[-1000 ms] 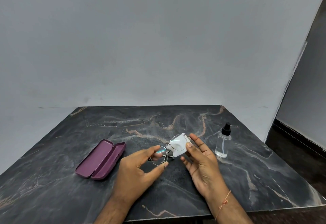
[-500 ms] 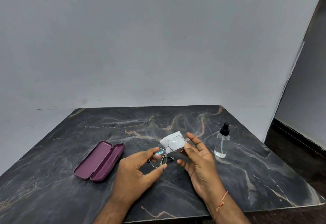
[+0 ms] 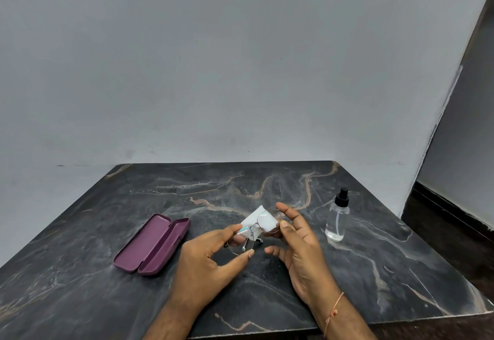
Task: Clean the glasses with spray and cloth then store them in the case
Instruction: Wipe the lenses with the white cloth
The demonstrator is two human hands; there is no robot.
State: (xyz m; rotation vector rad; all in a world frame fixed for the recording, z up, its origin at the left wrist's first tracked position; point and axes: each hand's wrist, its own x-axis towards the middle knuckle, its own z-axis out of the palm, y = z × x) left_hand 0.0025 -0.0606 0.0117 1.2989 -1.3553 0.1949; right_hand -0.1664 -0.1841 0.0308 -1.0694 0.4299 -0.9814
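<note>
Above the table (image 3: 374,259), both hands hold glasses (image 3: 255,230) against the cloth (image 3: 263,220).

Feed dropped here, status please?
Left hand and right hand pinch thin wire-rimmed glasses. White cloth behind lens. Open purple case unobstructed.

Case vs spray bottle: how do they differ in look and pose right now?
The case is purple and opaque; the spray bottle is clear with a black top. The case lies flat and open on the table; the bottle stands upright with its top on. The case sits to the left of the hands, the bottle to their right. Neither is touched by a hand.
</note>
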